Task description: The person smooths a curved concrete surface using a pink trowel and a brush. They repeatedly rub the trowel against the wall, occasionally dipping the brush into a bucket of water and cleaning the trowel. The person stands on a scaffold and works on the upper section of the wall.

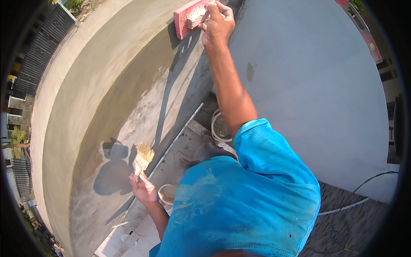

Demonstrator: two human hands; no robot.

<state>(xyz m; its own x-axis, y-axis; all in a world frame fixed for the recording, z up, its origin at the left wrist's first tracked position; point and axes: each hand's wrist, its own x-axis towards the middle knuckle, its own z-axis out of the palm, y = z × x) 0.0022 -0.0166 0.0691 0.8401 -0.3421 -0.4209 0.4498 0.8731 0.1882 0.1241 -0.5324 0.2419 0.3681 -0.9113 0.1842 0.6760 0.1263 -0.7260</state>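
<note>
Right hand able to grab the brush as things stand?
Probably not: the right hand is occupied gripping the pink float, and the brush is well away, held in the left hand.

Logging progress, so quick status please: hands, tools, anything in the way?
Left hand holding brush by its handle. Right hand gripping pink float at the damp-looking wall. White bucket close by the feet.

Pink float in right hand
</note>
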